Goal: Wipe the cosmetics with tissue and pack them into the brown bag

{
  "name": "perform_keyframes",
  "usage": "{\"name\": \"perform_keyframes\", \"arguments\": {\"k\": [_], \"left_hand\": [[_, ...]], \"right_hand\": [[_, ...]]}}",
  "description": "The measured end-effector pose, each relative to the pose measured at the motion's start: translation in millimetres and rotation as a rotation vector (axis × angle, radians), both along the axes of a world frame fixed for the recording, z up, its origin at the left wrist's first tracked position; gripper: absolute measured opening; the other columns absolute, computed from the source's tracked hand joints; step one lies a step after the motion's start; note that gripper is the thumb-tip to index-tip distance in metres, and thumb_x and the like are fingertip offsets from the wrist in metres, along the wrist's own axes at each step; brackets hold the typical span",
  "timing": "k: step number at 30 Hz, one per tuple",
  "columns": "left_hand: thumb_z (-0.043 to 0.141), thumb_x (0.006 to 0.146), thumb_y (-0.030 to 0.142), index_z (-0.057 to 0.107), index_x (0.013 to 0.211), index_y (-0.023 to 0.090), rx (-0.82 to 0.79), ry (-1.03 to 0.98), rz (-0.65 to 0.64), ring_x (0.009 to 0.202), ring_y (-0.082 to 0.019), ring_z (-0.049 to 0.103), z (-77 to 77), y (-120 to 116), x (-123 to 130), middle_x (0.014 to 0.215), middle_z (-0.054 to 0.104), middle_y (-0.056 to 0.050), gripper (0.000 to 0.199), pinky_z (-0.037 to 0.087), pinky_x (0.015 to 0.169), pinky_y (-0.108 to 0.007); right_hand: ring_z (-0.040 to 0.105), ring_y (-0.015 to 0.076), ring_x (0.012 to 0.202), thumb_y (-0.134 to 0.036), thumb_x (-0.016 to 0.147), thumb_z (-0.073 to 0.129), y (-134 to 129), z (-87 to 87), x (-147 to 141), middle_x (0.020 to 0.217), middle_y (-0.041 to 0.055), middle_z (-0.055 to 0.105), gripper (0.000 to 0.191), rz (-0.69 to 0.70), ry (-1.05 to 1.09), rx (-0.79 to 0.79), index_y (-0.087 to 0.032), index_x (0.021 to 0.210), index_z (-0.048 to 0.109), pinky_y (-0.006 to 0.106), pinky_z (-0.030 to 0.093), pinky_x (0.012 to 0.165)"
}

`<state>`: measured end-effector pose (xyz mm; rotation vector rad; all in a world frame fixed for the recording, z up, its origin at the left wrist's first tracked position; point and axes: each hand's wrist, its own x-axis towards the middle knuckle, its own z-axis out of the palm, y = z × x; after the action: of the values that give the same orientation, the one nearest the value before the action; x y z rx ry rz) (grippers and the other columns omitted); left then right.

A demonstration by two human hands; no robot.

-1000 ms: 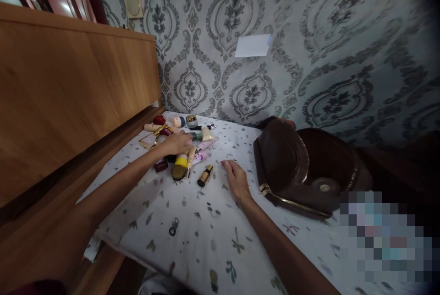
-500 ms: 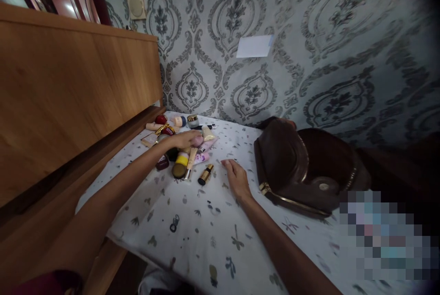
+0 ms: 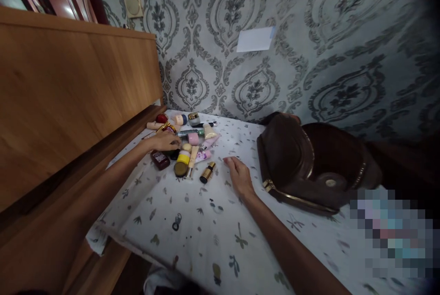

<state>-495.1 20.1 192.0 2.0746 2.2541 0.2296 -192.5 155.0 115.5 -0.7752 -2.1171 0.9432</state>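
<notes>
My left hand (image 3: 165,141) is over the left part of a pile of cosmetics, its fingers loosely bent and apart, with nothing visible in them. Under and beside it lie a dark red bottle (image 3: 160,160) and a dark item partly hidden by the fingers. To its right are a pink jar (image 3: 193,139), a yellow-banded container (image 3: 183,157), a beige tube (image 3: 193,156) and a pale tube with a cream-coloured body (image 3: 209,132). A small black-and-gold bottle (image 3: 207,173) lies apart, nearer me. My right hand (image 3: 239,175) rests on the patterned cloth, fingers loosely extended, holding nothing.
A brown zippered bag (image 3: 288,162) stands open at the right. A wooden panel (image 3: 79,75) borders the left side, and a patterned wall (image 3: 213,70) rises behind. More jars, including a gold-lidded jar (image 3: 194,118), sit at the back. A blurred patch covers the lower right.
My left hand has drawn back to the left from the pink jar, which is now in plain sight. My right hand has stayed about where it was. The view has shifted slightly.
</notes>
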Motion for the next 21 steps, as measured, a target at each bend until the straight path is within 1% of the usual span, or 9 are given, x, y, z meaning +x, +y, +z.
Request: {"name": "perform_keyframes", "arguments": {"k": [3,7,9,12,16,18,21], "left_hand": [[0.056,0.085,0.040,0.071,0.103,0.024,-0.062,-0.011,-0.031,0.098,-0.023,0.063,4.8,-6,0,0.103,0.073,-0.002,0.029,0.044,0.089,-0.028],[0.052,0.085,0.035,0.069,0.110,0.021,-0.104,-0.034,-0.046,0.100,-0.023,0.063,12.6,-10,2,0.108,0.072,-0.003,0.033,0.045,0.087,-0.027],[0.053,0.084,0.035,0.068,0.109,0.021,-0.112,-0.051,-0.046,0.101,-0.023,0.062,15.1,-11,2,0.109,0.071,-0.003,0.032,0.045,0.087,-0.027],[0.055,0.081,0.030,0.070,0.101,0.020,-0.112,-0.092,-0.044,0.099,-0.022,0.062,16.6,-12,4,0.105,0.072,-0.002,0.027,0.045,0.088,-0.027],[0.058,0.075,0.023,0.071,0.090,0.019,-0.068,-0.178,-0.025,0.095,-0.021,0.064,15.3,-16,5,0.097,0.073,-0.001,0.020,0.046,0.087,-0.026],[0.055,0.080,0.024,0.070,0.094,0.018,-0.016,-0.234,0.009,0.094,-0.019,0.066,14.2,-19,3,0.097,0.074,-0.002,0.022,0.048,0.084,-0.024],[0.044,0.088,0.023,0.067,0.105,0.013,0.089,-0.286,0.105,0.092,-0.018,0.067,13.6,-19,-8,0.096,0.074,-0.006,0.031,0.050,0.079,-0.023]], "right_hand": [[0.065,0.0277,0.093,-0.050,0.093,0.034,0,0.4,0,0.093,0.0112,0.074,0.046,-0.005,-0.008,-0.002,-0.019,0.088,0.068,0.039,0.046,0.083],[0.066,0.0275,0.093,-0.051,0.092,0.034,-1,2.5,1,0.093,0.0105,0.073,0.047,-0.010,-0.017,-0.003,-0.019,0.086,0.067,0.038,0.046,0.083],[0.066,0.0274,0.092,-0.052,0.092,0.033,-2,3.7,1,0.092,0.0103,0.073,0.048,-0.011,-0.021,-0.005,-0.019,0.087,0.067,0.038,0.045,0.083],[0.066,0.0277,0.091,-0.052,0.091,0.033,-3,5.0,0,0.091,0.0106,0.073,0.048,-0.011,-0.028,-0.010,-0.019,0.086,0.067,0.038,0.045,0.082],[0.066,0.0289,0.092,-0.051,0.090,0.032,-3,5.9,-1,0.092,0.0120,0.073,0.048,-0.013,-0.029,-0.017,-0.018,0.085,0.066,0.040,0.045,0.084],[0.066,0.0294,0.094,-0.052,0.090,0.032,-3,6.1,-1,0.093,0.0127,0.073,0.049,-0.014,-0.025,-0.019,-0.018,0.086,0.066,0.040,0.046,0.085],[0.066,0.0300,0.097,-0.053,0.089,0.032,-3,6.3,-1,0.096,0.0134,0.073,0.050,-0.015,-0.026,-0.027,-0.018,0.088,0.067,0.042,0.046,0.087]]}}
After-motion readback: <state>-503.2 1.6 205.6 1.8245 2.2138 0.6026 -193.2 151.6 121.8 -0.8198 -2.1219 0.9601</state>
